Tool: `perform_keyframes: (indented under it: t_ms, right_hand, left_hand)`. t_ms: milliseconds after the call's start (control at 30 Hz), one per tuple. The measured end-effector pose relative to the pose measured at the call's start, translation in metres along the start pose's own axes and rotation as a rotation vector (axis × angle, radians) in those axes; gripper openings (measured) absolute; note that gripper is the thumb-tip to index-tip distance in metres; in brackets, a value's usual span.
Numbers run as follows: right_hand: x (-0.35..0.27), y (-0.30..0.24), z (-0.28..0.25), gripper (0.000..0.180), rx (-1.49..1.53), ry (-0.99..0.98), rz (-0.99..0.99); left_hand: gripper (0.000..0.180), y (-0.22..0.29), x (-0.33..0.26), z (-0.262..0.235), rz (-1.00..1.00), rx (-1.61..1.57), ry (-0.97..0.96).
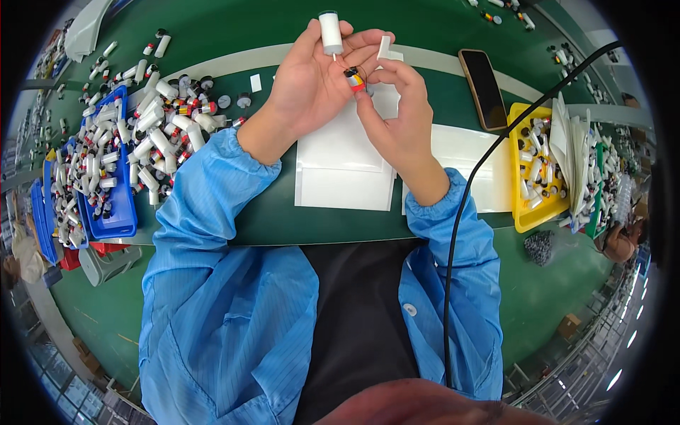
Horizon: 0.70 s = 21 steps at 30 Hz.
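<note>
My left hand [301, 92] is turned palm up above the table, holding a white cylinder [330, 34] with a dark end between thumb and fingers. Thin wires seem to run from the cylinder's lower end to a small red, yellow and black part [355, 79] by the left fingers. The thumb and fingers of my right hand [404, 117] close round that small part. A white L-shaped strip [388, 51] sticks up at the right fingertips; how it is held is hard to make out. White sheets [345, 185] lie under both hands.
To the left, loose white cylinders [164, 131] are heaped beside a blue tray [126, 225] full of more. On the right stand a phone [484, 88] and a yellow tray [523, 221] of similar parts. A black cable [473, 185] crosses in front of my right sleeve.
</note>
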State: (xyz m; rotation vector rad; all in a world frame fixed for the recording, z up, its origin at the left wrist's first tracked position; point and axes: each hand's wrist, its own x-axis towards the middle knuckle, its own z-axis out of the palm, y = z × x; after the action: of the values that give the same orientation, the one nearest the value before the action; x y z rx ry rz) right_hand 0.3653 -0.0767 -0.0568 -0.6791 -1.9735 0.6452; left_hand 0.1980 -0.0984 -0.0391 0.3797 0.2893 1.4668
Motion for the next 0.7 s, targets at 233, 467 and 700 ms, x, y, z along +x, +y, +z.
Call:
perform_keyframes:
  t_ms: [233, 467, 700]
  right_hand:
    - [-0.009, 0.0, -0.005, 0.052, 0.163, 0.133, 0.061]
    - [-0.008, 0.009, -0.008, 0.051, 0.108, 0.234, 0.024]
    - [-0.004, 0.006, -0.012, 0.045, 0.255, 0.228, 0.016]
  left_hand:
    - [0.035, -0.004, -0.004, -0.003, -0.031, 0.637, -0.034]
    - [0.046, -0.002, -0.003, 0.0, -0.129, 0.8, -0.072]
    - [0.042, 0.004, 0.0, -0.003, -0.077, 0.821, -0.019]
